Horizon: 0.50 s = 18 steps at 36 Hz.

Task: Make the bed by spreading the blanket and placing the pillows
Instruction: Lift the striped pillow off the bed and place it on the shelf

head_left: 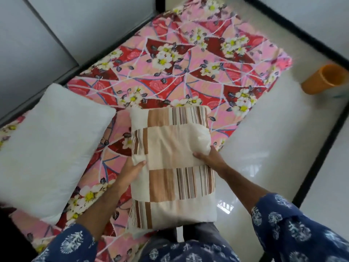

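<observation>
No readable text, labels, brands, numbers or signs anywhere in view, only printed fabric patterns

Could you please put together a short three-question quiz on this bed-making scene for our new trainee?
1. True or false: the white pillow already lies on the flowered blanket.
2. Which hands grip the striped pillow? A) the left hand only B) the right hand only C) both
3. Fill in: the orange cup lies on its side on the ____.

Key
1. True.
2. C: each hand grips one side of it.
3. Floor, beside the bed.
</observation>
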Available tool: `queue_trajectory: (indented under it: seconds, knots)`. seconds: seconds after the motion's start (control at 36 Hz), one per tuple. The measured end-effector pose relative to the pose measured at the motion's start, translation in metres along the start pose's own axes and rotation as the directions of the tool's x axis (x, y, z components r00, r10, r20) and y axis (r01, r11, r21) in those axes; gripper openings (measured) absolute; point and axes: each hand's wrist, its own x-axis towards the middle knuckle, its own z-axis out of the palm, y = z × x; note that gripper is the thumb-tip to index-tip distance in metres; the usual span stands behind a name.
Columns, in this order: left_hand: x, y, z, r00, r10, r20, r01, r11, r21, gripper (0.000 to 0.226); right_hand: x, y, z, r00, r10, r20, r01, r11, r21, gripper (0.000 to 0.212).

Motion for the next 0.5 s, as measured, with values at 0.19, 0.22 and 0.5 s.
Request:
queue_trajectory:
  seconds: [0.19,0.22,0.5]
  knots:
    - [-0.024,0.079,0.037,0.994,0.108,0.025,-0.109,0.991,0.078,0.039,-0.057,-0.017,-0.072,0.985,-0.096,-0.144,0.103,0.994,0.038,0.093]
    - [-0.030,0.096,0.046,0.990,0.136,0.036,-0.139,0.986,0.092,0.036,-0.070,-0.028,-0.083,0.979,-0.113,-0.168,0.124,0.991,0.057,0.087]
    - [-0.039,0.253,0.168,0.928,0.354,0.119,-0.371,0.911,0.181,0.037,-0.109,-0.051,-0.248,0.914,-0.144,-0.379,0.219,0.962,0.163,0.080]
